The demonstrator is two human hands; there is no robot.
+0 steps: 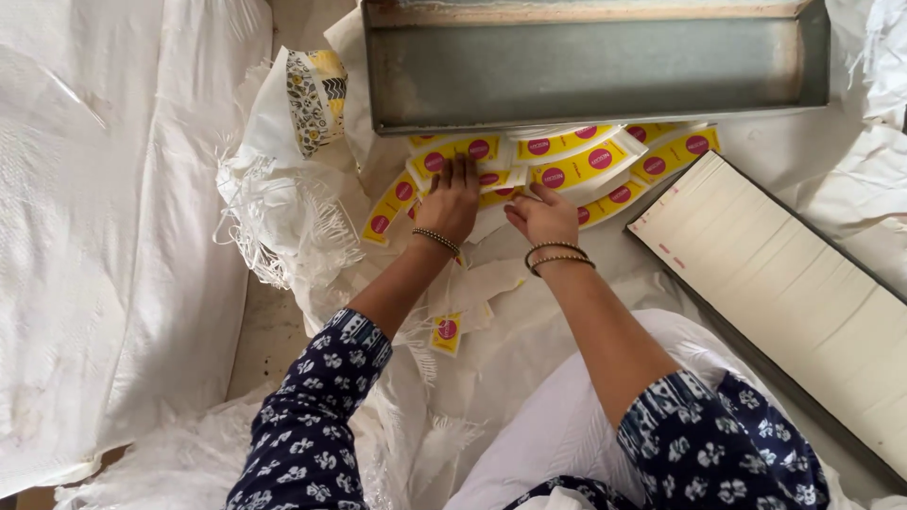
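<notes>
A spread pile of curved yellow-and-white paper cutouts (567,161) with round magenta marks lies on white cloth just below a long grey metal tray (595,71). My left hand (452,200) rests flat on the left part of the pile, fingers pointing away from me. My right hand (540,217) lies beside it with its fingers curled onto the cutouts near the pile's middle. Both wrists wear thin bead bracelets, and both sleeves are dark blue with a white flower print. One loose yellow cutout (446,332) lies on the cloth under my left forearm.
A long flat stack of cream cardboard sheets (794,283) runs diagonally at the right. A white woven sack (283,198) with frayed edges holds a patterned paper bundle (316,94) at the upper left. White sacking (104,227) covers the left side.
</notes>
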